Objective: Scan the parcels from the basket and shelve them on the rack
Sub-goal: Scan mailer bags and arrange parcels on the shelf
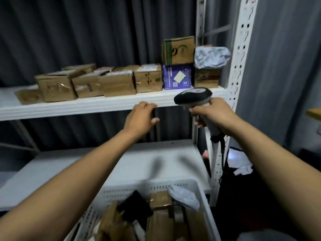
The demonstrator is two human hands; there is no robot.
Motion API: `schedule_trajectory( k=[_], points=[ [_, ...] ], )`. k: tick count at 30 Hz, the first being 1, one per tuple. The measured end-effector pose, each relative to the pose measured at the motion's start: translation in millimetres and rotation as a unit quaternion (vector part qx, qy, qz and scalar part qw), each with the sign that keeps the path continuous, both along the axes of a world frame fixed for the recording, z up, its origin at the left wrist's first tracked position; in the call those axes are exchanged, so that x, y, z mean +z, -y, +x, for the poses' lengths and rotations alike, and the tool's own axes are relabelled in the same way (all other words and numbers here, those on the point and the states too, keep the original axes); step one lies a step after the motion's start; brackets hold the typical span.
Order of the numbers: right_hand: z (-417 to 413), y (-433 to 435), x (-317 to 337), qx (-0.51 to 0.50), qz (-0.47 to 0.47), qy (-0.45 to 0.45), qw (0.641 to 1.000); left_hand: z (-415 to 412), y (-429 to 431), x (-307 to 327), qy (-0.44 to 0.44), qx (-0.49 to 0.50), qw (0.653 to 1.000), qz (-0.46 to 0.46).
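Below the rack's (239, 66) upper shelf (86, 106), the left hand (140, 117) hovers with fingers loosely curled, holding nothing, its fingertips at the shelf's front edge. Beside it the right hand (213, 113) grips a barcode scanner (192, 97) by its handle, fingers wrapped round. Parcels (160, 199) fill the white basket (199, 188) lower down; cardboard boxes (118, 84) and a purple box (177, 77) line the upper shelf.
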State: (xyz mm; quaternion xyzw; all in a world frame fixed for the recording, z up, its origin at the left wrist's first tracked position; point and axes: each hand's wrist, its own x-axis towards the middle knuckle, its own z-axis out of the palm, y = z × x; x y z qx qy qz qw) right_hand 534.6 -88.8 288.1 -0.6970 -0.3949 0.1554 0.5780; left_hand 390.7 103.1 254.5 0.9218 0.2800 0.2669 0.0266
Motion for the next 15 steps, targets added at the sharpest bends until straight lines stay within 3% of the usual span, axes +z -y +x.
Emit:
schedule_trajectory(
  k=[6,15],
  points=[
    [-20.4,-0.2,-99.4,0.038,-0.107,-0.042,0.993,-50.1,9.5,-119.6,-0.129,0.034,0.988,-0.082],
    [-15.8,-9.3,-221.0,0.033,-0.229,-0.036,0.972,-75.8,19.3,-260.2,-0.218,0.054,0.949,-0.223]
  ],
)
